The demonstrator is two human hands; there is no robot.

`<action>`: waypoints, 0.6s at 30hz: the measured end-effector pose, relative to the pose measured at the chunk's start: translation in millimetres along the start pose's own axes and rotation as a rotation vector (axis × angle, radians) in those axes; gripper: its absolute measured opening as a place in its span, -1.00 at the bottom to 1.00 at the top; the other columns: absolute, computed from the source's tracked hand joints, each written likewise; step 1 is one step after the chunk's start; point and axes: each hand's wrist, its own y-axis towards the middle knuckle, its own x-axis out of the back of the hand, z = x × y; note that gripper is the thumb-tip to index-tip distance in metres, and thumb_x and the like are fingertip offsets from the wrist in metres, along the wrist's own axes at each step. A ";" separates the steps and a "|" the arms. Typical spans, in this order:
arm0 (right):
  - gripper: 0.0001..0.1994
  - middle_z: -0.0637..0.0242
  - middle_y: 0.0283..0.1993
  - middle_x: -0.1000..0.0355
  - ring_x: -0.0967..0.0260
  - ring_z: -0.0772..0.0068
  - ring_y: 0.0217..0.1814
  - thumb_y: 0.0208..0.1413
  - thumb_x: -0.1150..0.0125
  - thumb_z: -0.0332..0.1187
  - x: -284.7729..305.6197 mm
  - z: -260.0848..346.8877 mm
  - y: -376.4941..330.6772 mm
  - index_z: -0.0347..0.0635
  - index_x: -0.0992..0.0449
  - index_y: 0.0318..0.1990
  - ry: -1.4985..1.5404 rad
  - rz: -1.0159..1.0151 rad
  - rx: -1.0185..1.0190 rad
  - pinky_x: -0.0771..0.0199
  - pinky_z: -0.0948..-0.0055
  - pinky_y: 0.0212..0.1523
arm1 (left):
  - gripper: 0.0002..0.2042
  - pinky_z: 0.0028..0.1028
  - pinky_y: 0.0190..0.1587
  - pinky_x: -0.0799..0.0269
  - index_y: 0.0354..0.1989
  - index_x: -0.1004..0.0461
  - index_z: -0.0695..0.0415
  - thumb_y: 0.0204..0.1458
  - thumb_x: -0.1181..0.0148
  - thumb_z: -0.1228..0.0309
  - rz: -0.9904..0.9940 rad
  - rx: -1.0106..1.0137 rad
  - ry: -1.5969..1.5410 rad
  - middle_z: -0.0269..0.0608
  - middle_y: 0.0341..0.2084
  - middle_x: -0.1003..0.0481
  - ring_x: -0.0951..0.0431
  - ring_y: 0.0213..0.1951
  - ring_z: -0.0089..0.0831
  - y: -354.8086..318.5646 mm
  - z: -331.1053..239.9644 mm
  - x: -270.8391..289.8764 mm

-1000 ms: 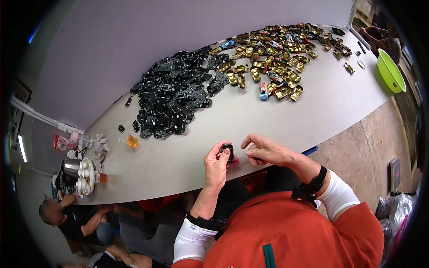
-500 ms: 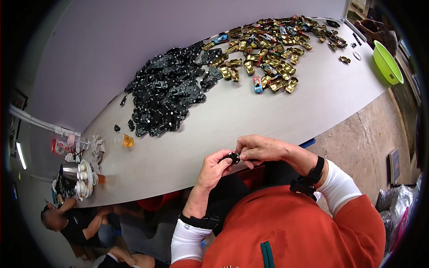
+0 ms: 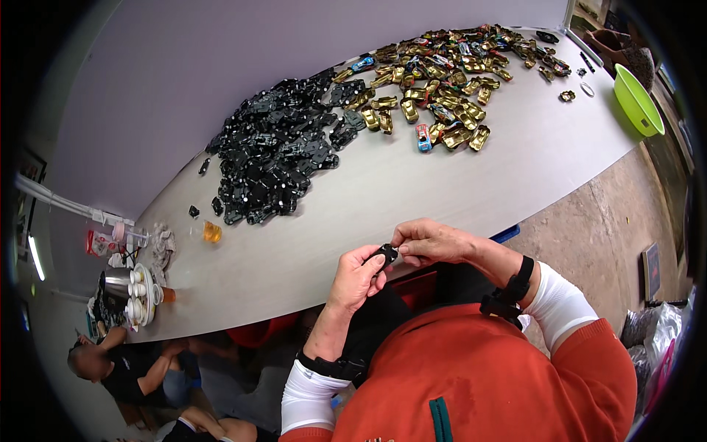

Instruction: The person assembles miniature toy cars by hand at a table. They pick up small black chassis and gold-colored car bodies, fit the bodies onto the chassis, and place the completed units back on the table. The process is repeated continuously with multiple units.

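My left hand point(image 3: 356, 278) is closed around a black toy car chassis point(image 3: 384, 258), held just over the table's near edge with its underside or top facing up; which one I cannot tell. At the chassis's right end, the fingertips of my right hand point(image 3: 427, 241) are pinched together against it. Whatever small part they may hold is hidden. Beyond my hands lies a large heap of black toy car chassis point(image 3: 269, 151). To its right spreads a pile of gold and coloured toy car bodies point(image 3: 438, 85), with a red and blue toy car point(image 3: 423, 138) at its near side.
A green basin point(image 3: 638, 102) stands at the table's right end. On the left are a cup of amber drink point(image 3: 212, 233), a tray of white cups point(image 3: 149, 295) and a cloth point(image 3: 163, 250). A person in black point(image 3: 132, 372) sits at lower left. A wall borders the far side.
The chassis has turned in my left hand, so more of its black length shows. My right hand has shifted slightly up, its fingertips still at the chassis's end.
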 end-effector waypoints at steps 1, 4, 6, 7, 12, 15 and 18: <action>-0.92 0.49 -0.62 -0.22 -0.07 0.72 -0.64 0.11 0.07 -0.46 -0.8 -1.5 1.0 -0.26 -0.32 -0.29 -0.015 -0.014 0.010 -0.06 0.68 -0.65 | -0.83 -0.75 -0.79 -0.08 -0.22 -0.40 0.34 0.09 0.03 0.51 -0.001 -0.005 0.006 -0.27 -0.60 -0.41 -0.30 -0.74 -0.72 0.2 0.5 -0.9; -0.93 0.48 -0.62 -0.23 -0.10 0.71 -0.63 0.10 0.07 -0.47 -3.7 -0.9 3.1 -0.26 -0.33 -0.31 -0.274 -0.081 0.049 -0.10 0.64 -0.65 | -0.85 -0.74 -0.79 -0.06 -0.26 -0.40 0.33 0.09 0.03 0.51 -0.022 -0.030 0.019 -0.29 -0.62 -0.40 -0.28 -0.74 -0.73 -0.6 6.6 -3.6; -0.92 0.46 -0.62 -0.25 -0.14 0.69 -0.62 0.10 0.07 -0.47 -6.9 -1.0 4.3 -0.26 -0.34 -0.33 -0.478 -0.140 0.093 -0.14 0.62 -0.64 | -0.87 -0.74 -0.80 -0.04 -0.29 -0.41 0.32 0.09 0.03 0.50 -0.053 -0.060 0.021 -0.31 -0.65 -0.39 -0.26 -0.75 -0.74 0.1 12.4 -7.2; -0.92 0.46 -0.62 -0.26 -0.16 0.69 -0.61 0.10 0.08 -0.47 -9.9 -2.1 4.4 -0.26 -0.35 -0.33 -0.561 -0.173 0.123 -0.16 0.62 -0.63 | -0.87 -0.74 -0.79 -0.04 -0.30 -0.41 0.31 0.09 0.03 0.50 -0.056 -0.046 0.041 -0.31 -0.66 -0.39 -0.27 -0.75 -0.73 -1.4 13.9 -6.7; -0.87 0.44 -0.60 -0.30 -0.22 0.68 -0.59 0.15 0.13 -0.44 -1.6 6.5 -8.5 -0.24 -0.37 -0.28 -0.243 0.037 -0.022 -0.28 0.65 -0.55 | -0.87 -0.71 -0.78 -0.06 -0.40 -0.43 0.25 0.06 0.03 0.46 0.095 0.113 0.394 -0.42 -0.79 -0.32 -0.22 -0.80 -0.74 -25.1 5.8 -3.3; -0.86 0.39 -0.55 -0.36 -0.27 0.64 -0.58 0.16 0.15 -0.44 27.8 24.7 -3.3 -0.27 -0.36 -0.30 -0.301 -0.287 0.031 -0.32 0.62 -0.55 | -0.83 -0.62 -0.74 -0.19 -0.26 -0.46 0.22 0.04 -0.02 0.42 0.226 0.309 0.648 -0.39 -0.75 -0.35 -0.31 -0.76 -0.67 -28.3 50.3 12.5; -0.88 0.31 -0.55 -0.40 -0.33 0.56 -0.62 0.07 0.07 -0.45 64.1 48.1 14.9 -0.31 -0.38 -0.37 -0.371 -0.591 0.149 -0.33 0.55 -0.58 | -0.67 -0.60 -0.76 -0.23 -0.01 -0.30 0.23 0.06 -0.01 0.37 0.167 0.406 0.689 -0.24 -0.58 -0.40 -0.33 -0.74 -0.60 6.3 106.5 34.9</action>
